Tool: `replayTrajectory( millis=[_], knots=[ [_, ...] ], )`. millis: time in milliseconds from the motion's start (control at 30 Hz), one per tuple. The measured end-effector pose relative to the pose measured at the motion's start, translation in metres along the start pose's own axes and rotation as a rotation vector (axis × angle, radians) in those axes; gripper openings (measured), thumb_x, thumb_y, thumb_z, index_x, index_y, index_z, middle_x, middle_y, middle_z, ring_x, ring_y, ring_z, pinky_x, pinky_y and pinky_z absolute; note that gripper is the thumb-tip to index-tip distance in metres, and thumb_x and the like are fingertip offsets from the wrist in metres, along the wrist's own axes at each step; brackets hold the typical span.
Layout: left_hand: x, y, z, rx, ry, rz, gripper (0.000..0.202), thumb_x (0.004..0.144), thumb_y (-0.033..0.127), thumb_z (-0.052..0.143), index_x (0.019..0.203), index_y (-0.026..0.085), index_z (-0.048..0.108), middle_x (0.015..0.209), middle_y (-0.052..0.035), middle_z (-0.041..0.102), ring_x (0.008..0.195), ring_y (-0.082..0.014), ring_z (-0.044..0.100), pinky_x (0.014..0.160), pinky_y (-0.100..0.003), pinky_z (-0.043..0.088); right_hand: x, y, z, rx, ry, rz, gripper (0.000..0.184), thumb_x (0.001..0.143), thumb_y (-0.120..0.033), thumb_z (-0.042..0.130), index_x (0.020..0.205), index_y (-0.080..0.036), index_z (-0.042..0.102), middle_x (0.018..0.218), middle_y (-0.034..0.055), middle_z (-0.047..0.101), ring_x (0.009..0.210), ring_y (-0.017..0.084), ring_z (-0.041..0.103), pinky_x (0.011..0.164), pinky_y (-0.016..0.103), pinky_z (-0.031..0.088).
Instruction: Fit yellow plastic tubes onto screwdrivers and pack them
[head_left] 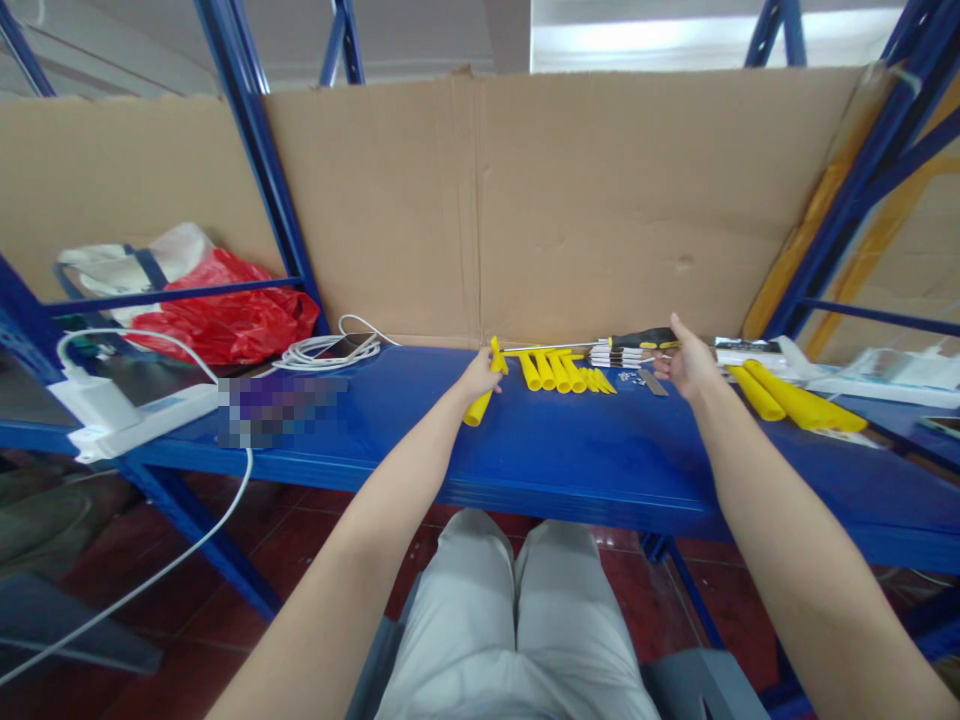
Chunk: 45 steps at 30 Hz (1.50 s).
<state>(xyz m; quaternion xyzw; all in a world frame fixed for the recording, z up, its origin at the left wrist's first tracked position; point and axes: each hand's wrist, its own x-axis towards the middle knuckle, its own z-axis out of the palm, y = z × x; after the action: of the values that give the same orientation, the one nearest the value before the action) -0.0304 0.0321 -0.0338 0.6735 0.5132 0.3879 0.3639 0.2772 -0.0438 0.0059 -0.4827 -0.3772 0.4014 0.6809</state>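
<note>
Light grey trousers [466, 600] — creased, bare forearms [382, 520]

The bench [420, 430] spanned the frame's middle, with cardboard [585, 200] standing behind it. At the frame's left lay a power strip [161, 415], a bag [232, 305] behind it and a coiled cable [322, 353] right of the bag. Just right of centre, a row of tubes [551, 372] lay between the left hand [478, 377] and a plate [653, 382]. A screwdriver [641, 341] stretched behind the row to the right hand [688, 365]; two more tubes [810, 397] lay farther right.
</note>
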Motion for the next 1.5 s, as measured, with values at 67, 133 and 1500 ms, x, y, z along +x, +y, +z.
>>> replayTrajectory(
  millis=[67,133,1500],
  knots=[
    [-0.0002,0.0000,0.0003,0.002,0.005,0.003,0.059,0.079,-0.005,0.052,0.134,0.014,0.042,0.105,-0.0072,0.067,0.053,-0.0046,0.058,0.050,-0.015,0.048,-0.0017,-0.0012,0.0018,0.003,0.020,0.008,0.048,0.076,-0.067,0.066,0.073,-0.023,0.045,0.049,-0.0033,0.043,0.034,0.009,0.033,0.029,0.022,0.024],
    [-0.0006,0.0000,0.0001,0.008,0.005,0.002,0.059,0.079,-0.004,0.051,0.134,0.014,0.042,0.104,-0.0071,0.067,0.053,-0.0048,0.058,0.050,-0.016,0.048,-0.0048,-0.0027,0.0049,-0.001,0.049,0.014,0.043,0.082,-0.059,0.063,0.070,-0.022,0.045,0.048,-0.0029,0.042,0.034,0.009,0.033,0.029,0.021,0.023],
    [-0.0016,0.0017,-0.0004,0.014,-0.012,-0.002,0.060,0.080,-0.003,0.056,0.136,0.015,0.042,0.110,-0.0090,0.066,0.051,-0.0039,0.058,0.048,-0.015,0.047,-0.0025,-0.0054,0.0018,0.139,0.073,0.027,0.004,0.076,-0.018,0.058,0.078,-0.020,0.055,0.061,-0.0001,0.056,0.044,0.012,0.048,0.041,0.023,0.042]
  ],
)
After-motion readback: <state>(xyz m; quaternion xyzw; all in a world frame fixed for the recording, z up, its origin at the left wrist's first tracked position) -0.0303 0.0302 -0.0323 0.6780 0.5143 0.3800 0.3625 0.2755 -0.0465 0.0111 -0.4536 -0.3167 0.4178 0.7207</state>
